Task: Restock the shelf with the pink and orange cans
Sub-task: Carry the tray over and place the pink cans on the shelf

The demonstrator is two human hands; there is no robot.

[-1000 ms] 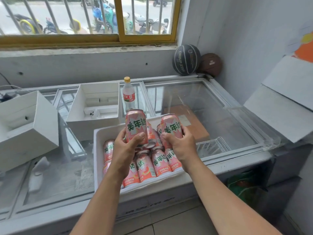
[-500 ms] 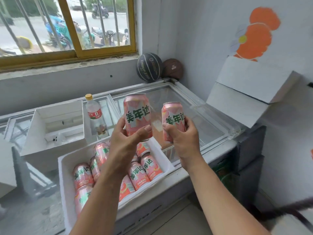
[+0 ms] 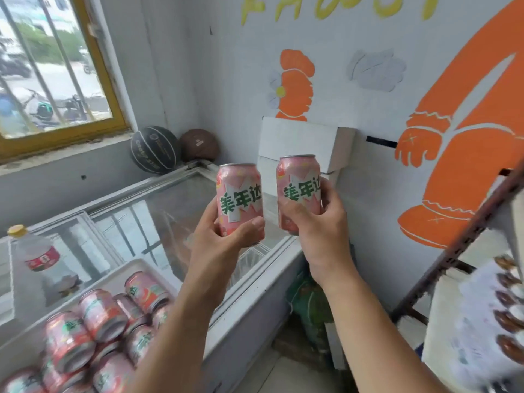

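Observation:
My left hand (image 3: 224,239) grips a pink and orange can (image 3: 239,195) upright at chest height, thumb across its lower front. Beside it my right hand (image 3: 320,234) grips a second pink can (image 3: 299,188), also upright. Both cans are held in the air above the right end of the chest freezer (image 3: 255,293). Several more pink cans (image 3: 102,316) lie in a white foam box (image 3: 136,269) at the lower left. The shelf (image 3: 465,242), a dark metal frame, enters blurred at the right edge with dark round items on it.
A clear bottle with a yellow cap (image 3: 39,253) stands on the freezer lid. Two basketballs (image 3: 154,150) sit in the corner under the window. White boxes (image 3: 306,143) lean on the painted wall. A green bag (image 3: 309,304) lies on the floor between freezer and shelf.
Both hands lifted the two cans out of the foam box and carried them up and to the right. My view swung right, bringing the shelf into sight.

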